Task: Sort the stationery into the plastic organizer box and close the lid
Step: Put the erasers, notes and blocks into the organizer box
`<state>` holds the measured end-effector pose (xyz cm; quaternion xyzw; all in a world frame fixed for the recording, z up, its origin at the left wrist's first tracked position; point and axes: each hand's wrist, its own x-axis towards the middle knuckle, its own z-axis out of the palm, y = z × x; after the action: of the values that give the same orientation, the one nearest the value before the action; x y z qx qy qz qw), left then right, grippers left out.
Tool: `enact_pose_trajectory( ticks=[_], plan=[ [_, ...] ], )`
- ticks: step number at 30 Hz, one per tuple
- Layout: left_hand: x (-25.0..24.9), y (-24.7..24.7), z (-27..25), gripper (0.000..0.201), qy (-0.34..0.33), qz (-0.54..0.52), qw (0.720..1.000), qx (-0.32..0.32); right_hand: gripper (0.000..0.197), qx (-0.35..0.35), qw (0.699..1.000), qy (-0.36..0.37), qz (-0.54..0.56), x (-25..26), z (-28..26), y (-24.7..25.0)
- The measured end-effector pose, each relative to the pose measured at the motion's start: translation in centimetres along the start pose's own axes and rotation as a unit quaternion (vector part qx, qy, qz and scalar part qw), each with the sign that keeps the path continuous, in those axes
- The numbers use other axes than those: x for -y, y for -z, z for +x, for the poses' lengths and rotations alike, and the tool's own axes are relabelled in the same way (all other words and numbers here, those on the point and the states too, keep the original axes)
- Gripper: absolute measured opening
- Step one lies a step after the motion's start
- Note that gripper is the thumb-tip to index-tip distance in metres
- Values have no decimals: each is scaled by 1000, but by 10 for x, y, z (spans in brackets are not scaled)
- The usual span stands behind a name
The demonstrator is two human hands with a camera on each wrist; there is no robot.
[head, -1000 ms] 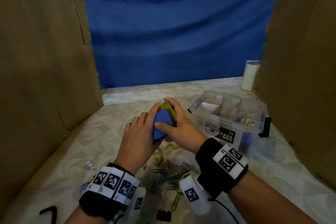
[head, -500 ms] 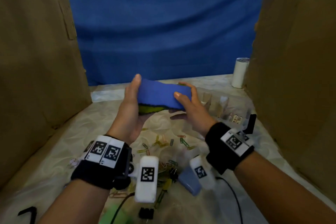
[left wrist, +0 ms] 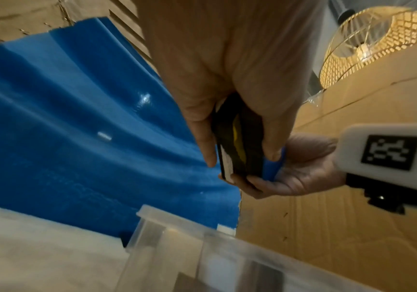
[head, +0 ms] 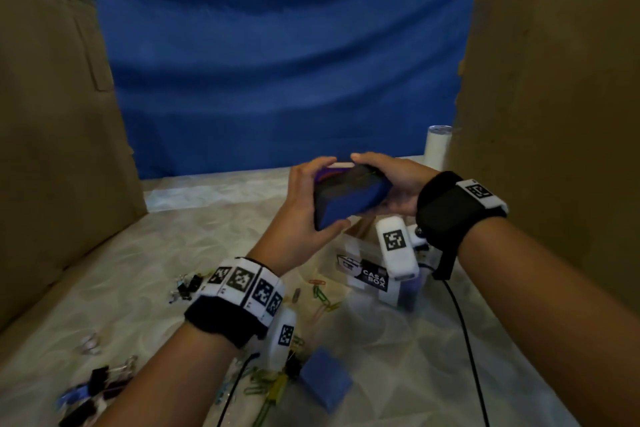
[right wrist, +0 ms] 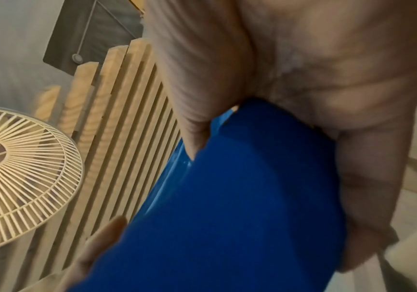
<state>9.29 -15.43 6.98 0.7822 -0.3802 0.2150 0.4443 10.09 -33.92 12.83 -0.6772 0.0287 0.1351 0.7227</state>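
Both grips, left hand (head: 304, 208) & right hand (head: 391, 184), clamp a blue pad stack (head: 349, 203) above the organizer box (head: 367, 274), lid prob. off; paper clips (head: 322, 295), binder clips (head: 100, 381) unsorted on worktop.

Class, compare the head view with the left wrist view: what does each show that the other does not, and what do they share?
Only the head view shows the paper clips, binder clips and a loose blue pad on the table. Only the left wrist view shows a yellow layer inside the held stack and a lamp. Both show the left hand, the right hand, the blue stack and the clear organizer box.
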Motion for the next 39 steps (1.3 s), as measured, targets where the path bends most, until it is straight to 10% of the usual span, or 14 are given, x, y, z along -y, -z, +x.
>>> enact_pose_trajectory(
  ticks=[8,19,33,39],
  plan=[
    [17,-50,13,73,212,-133,968,-12,31,-110,986,12,-128,8,25,28],
    [19,-66,26,72,218,167,957,98,35,-114,955,19,-274,10,43,63],
    [24,-70,35,29,168,293,934,119,58,-82,895,-38,-436,0,56,71],
    [27,-66,32,30,163,296,934,114,33,-35,851,-60,-520,3,61,59]
  ],
)
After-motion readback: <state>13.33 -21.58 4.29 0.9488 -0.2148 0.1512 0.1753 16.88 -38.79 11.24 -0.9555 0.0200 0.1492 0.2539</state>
